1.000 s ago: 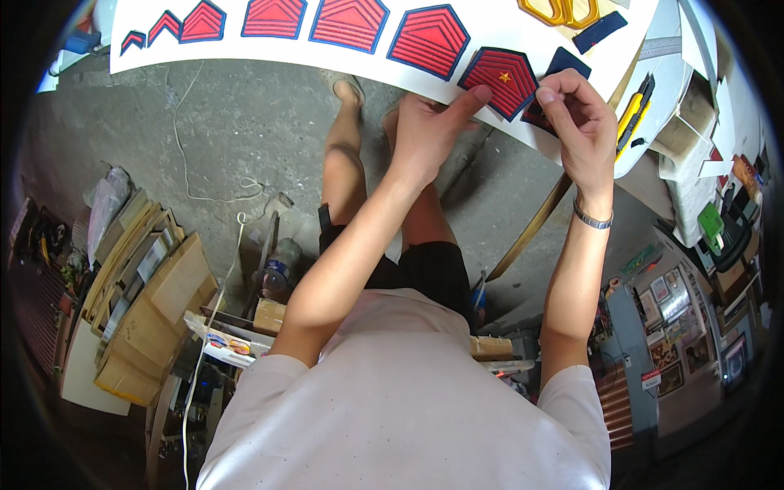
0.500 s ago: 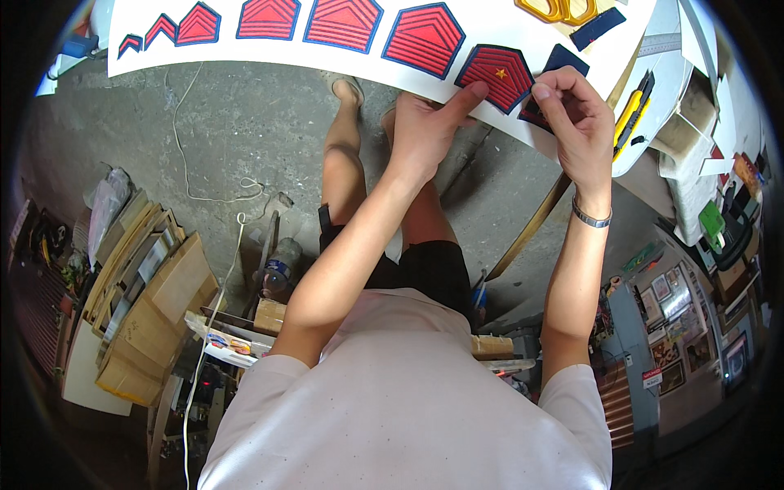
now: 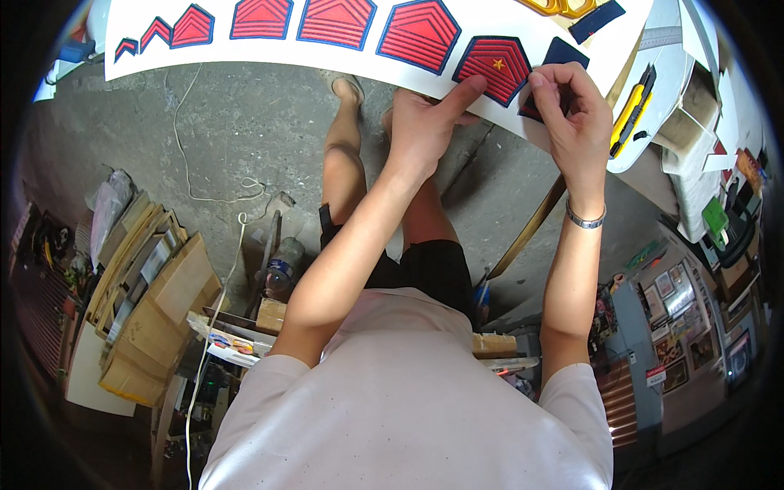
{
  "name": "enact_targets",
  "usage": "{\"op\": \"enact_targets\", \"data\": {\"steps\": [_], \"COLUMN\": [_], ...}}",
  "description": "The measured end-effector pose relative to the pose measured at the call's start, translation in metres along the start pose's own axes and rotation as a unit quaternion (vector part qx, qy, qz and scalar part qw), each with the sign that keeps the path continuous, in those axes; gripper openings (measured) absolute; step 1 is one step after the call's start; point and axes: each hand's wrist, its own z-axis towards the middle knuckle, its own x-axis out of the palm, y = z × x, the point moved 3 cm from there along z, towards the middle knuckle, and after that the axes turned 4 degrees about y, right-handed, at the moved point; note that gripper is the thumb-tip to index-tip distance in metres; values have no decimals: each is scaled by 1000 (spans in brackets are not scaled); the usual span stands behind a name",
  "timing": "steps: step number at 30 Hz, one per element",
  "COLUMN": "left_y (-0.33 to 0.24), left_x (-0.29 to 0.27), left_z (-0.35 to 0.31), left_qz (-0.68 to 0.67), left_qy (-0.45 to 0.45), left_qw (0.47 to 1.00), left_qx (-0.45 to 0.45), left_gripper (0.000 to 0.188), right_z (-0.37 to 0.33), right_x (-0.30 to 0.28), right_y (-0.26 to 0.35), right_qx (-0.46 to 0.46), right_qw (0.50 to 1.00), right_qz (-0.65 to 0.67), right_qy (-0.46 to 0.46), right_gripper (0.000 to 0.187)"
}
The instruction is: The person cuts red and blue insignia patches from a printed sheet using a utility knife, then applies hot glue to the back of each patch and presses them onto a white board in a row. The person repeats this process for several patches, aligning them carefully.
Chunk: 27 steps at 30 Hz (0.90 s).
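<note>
A white board (image 3: 269,53) carries a row of red patches with navy borders, such as a striped patch (image 3: 339,20), growing larger toward the right. My left hand (image 3: 425,131) grips its near edge, the thumb on top beside a red patch with a gold star (image 3: 500,67) and the fingers underneath. At that patch's right corner, my right hand (image 3: 578,122) has thumb and forefinger pinched together; what lies between the fingertips is too small to make out. A plain navy piece (image 3: 566,52) sits just beyond this hand, and another dark patch (image 3: 531,110) is partly hidden below it.
Right of the board lie a yellow-and-black utility knife (image 3: 633,113) and a clear ruler (image 3: 661,37). Yellow scissors handles (image 3: 563,6) and a navy scrap (image 3: 597,22) rest at the far right. Cardboard sheets (image 3: 167,318) lean at the left; a pale cable (image 3: 181,155) crosses the floor.
The board and its patches sit slightly higher and further left in view. My right hand has shifted slightly left and stays pinched; my left hand keeps its grip.
</note>
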Motion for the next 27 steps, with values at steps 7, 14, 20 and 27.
{"op": "enact_targets", "data": {"steps": [7, 14, 20, 27], "left_y": [-2, -3, -4, -4], "left_x": [2, 2, 3, 4], "left_z": [-1, -1, -2, -2], "left_qz": [-8, -16, -9, -14], "left_qy": [-2, -3, 13, 8], "left_qw": [1000, 1000, 999, 999], "left_qx": [-15, -19, -40, -33], "left_gripper": [28, 28, 31, 30], "right_z": [2, 1, 1, 1], "right_x": [6, 7, 8, 8], "right_y": [0, 2, 3, 4], "right_qx": [-21, -20, -25, -25], "right_qw": [998, 997, 996, 996], "right_qz": [0, -31, -45, -56], "right_qy": [-56, -66, -72, -71], "right_gripper": [8, 8, 8, 9]}}
